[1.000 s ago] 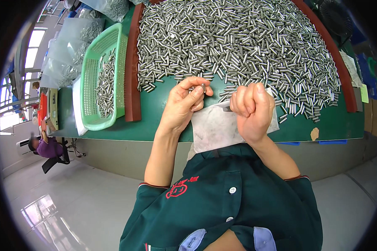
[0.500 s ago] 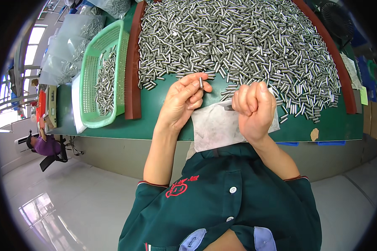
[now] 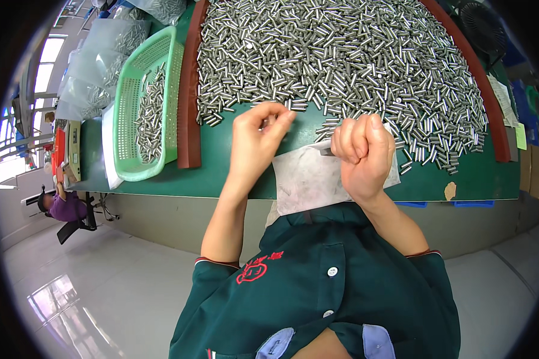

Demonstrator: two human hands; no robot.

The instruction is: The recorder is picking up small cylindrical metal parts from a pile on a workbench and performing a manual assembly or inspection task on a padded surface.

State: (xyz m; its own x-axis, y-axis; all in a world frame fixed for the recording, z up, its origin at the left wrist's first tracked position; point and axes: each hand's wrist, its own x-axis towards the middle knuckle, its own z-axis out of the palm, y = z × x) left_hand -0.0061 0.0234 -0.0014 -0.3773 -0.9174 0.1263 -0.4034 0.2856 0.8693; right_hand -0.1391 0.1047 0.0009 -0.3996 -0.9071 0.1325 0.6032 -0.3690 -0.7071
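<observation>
At the near edge of a broad heap of short shiny metal pins (image 3: pixel 341 60), my left hand (image 3: pixel 254 140) is curled, with thumb and forefinger drawn together beside a few pins. Whether a pin is between those fingertips is hidden. My right hand (image 3: pixel 365 152) is closed in a fist over a stained white cloth (image 3: pixel 308 182). From the left side of that fist sticks a small grey metal piece (image 3: pixel 326 152), mostly covered by the fingers. The cloth lies across the front edge of the green table (image 3: pixel 233 173).
Dark red strips (image 3: pixel 189 119) border the heap on both sides. Left of it stands a light green plastic basket (image 3: pixel 123 119) partly filled with pins. Clear bags of pins (image 3: pixel 111 51) lie behind. A black fan (image 3: pixel 480 27) is at the far right. A person in purple (image 3: pixel 69 206) sits far left.
My left hand has turned over and its fingertips have moved to the pins at the heap's edge; the pin it held up is no longer visible. My right hand stays nearly still.
</observation>
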